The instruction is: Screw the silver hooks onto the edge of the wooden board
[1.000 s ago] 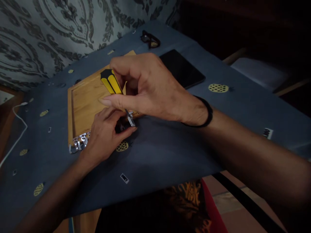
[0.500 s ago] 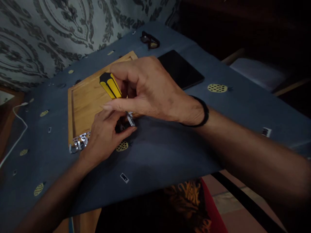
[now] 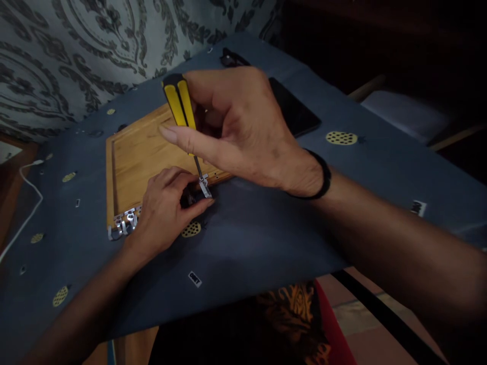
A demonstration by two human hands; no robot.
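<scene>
In my right hand (image 3: 243,126) is a screwdriver (image 3: 182,109) with a yellow and black handle, held steeply. Its shaft runs down to a small metal hinge (image 3: 205,187) at the near edge of a wooden panel with a raised rim (image 3: 109,182). My left hand (image 3: 163,208) is curled at that edge, thumb and forefinger closed around the hinge; part of the hinge is hidden by the fingers. To its left, more shiny metal hinges (image 3: 127,222) sit along the same edge.
The panel lies on a blue tablecloth (image 3: 258,243) with pineapple prints. Behind my right hand are a dark flat tablet-like object (image 3: 300,114) and black-framed glasses (image 3: 230,58). A white cable (image 3: 28,185) runs at the left, and a patterned curtain (image 3: 106,45) hangs behind.
My right hand has risen with the screwdriver, which now stands more upright, showing its shaft and the hinge below. My left hand stays in place.
</scene>
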